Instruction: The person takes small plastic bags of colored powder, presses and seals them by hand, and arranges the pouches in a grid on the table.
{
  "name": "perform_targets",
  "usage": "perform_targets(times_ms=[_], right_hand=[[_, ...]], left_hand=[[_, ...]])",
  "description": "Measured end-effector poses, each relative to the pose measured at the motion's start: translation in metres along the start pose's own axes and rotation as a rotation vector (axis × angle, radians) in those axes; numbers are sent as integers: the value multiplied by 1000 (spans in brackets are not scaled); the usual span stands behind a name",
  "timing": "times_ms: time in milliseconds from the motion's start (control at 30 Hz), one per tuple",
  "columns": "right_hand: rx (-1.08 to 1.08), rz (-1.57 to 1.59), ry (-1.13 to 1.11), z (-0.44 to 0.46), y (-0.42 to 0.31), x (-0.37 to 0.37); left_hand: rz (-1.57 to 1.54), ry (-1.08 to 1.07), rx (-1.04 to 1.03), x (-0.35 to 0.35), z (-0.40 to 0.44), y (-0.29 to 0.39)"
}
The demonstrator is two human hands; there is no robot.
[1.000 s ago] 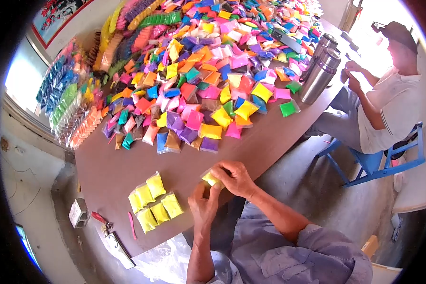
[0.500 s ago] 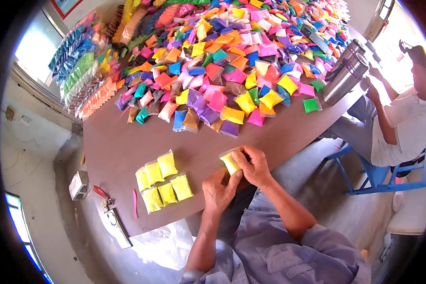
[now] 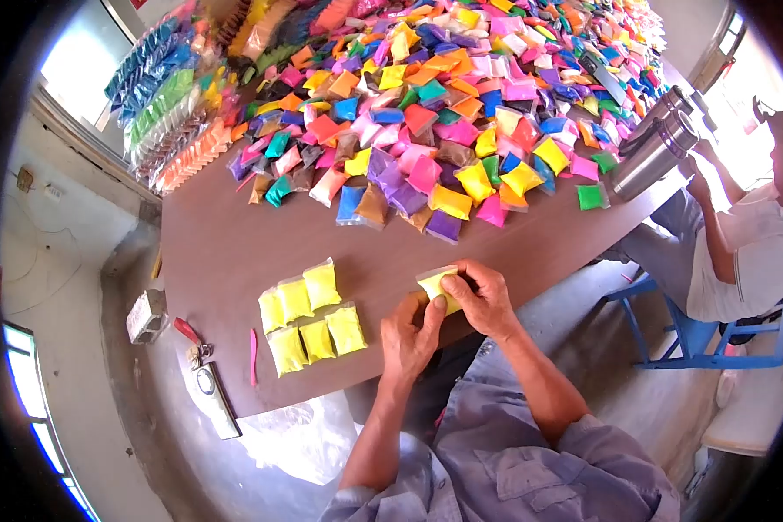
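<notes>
A small clear packet of pale yellow material [image 3: 437, 283] is held between my two hands above the table's front edge. My right hand [image 3: 480, 297] pinches it from the right, thumb pressed on its face. From below and left, my left hand [image 3: 411, 335] grips its lower edge with thumb and fingers closed. To the left, several matching yellow packets [image 3: 317, 337] lie flat on the brown table [image 3: 226, 252] in two rows. Beside them lies a thin pink stick [image 3: 253, 357].
Many colourful packets [image 3: 426, 170] are heaped across the far table, with bagged bundles [image 3: 161, 104] at the left. Steel flasks [image 3: 657, 157] stand at the right edge. Keys with a red tag [image 3: 187, 331] lie at the left corner. A person [image 3: 748, 235] sits on a blue stool [image 3: 670, 331].
The view has shifted slightly, so the table's contents sit a little to the right and the near packets higher. Both hands keep the yellow packet, their fingers slightly repositioned on it.
</notes>
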State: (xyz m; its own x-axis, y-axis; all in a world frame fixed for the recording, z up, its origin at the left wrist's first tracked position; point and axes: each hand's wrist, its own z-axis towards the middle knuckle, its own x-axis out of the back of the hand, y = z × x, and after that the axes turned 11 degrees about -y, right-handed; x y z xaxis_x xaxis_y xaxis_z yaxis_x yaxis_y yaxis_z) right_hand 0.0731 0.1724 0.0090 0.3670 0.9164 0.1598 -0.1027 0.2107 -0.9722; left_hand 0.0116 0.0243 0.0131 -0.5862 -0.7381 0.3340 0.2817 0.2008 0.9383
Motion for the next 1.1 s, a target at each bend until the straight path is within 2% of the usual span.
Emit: perform_targets(times_ms=[133,200,333,400,533,733,833,933,1100], right_hand=[[16,-47,-46,4,2,-3],[-50,-19,-76,2,6,-3],[-5,-50,-33,2,2,-1],[16,-66,10,2,1,-1],[45,-100,-54,3,1,-1],[63,-137,-107,4,5,-1],[14,-82,-77,2,5,1],[72,-108,-103,3,7,1],[113,-173,-102,5,2,-4]], left_hand=[[50,-6,42,6,-3,-3],[67,33,-24,4,-5,-10],[55,50,-54,-1,-2,-4],[-33,15,-8,0,-1,5],[9,25,36,1,-1,-2],[-31,93,-52,2,-4,-7],[-9,50,-31,4,-2,3],[-125,34,26,3,-1,4],[-94,114,-57,1,-2,-9]])
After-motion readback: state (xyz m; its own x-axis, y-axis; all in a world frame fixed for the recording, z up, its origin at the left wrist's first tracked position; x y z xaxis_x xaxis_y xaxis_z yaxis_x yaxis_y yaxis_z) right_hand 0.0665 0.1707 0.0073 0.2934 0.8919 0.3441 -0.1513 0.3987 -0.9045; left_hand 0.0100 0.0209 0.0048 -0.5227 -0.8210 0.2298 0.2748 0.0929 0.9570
